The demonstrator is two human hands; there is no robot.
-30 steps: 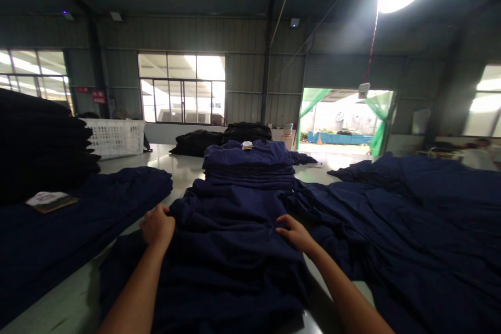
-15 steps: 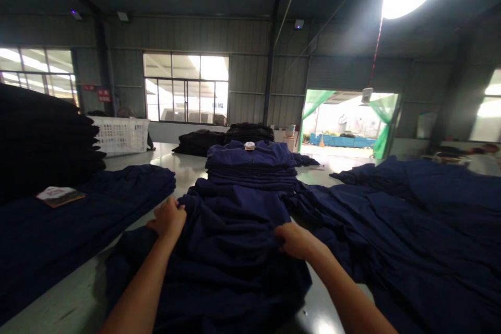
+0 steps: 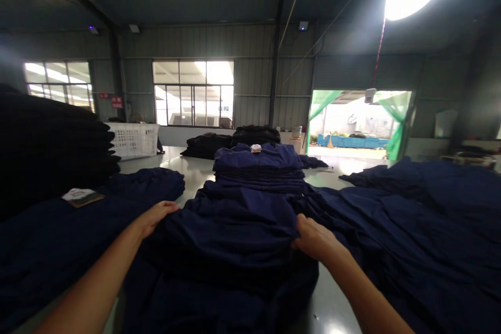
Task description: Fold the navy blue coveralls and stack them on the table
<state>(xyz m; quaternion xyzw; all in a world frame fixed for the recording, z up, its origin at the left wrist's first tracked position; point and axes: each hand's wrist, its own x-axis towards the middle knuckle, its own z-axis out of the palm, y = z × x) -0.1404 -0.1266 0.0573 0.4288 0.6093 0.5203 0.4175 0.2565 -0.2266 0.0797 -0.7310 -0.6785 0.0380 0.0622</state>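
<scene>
One navy garment [image 3: 235,232]: right hand [image 3: 317,239], fingers [image 3: 301,225] pinching edge; left hand [image 3: 153,217], grip unclear.

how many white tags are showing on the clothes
2: the near tag on the left garment, the far tag atop the folded stack ahead. Others may be hidden.

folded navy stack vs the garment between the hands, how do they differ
The folded navy stack lies in flat layers, while the garment is loose and wrinkled. The stack bears a tag on top; no tag shows on the garment. Both are dark blue cloth.
</scene>
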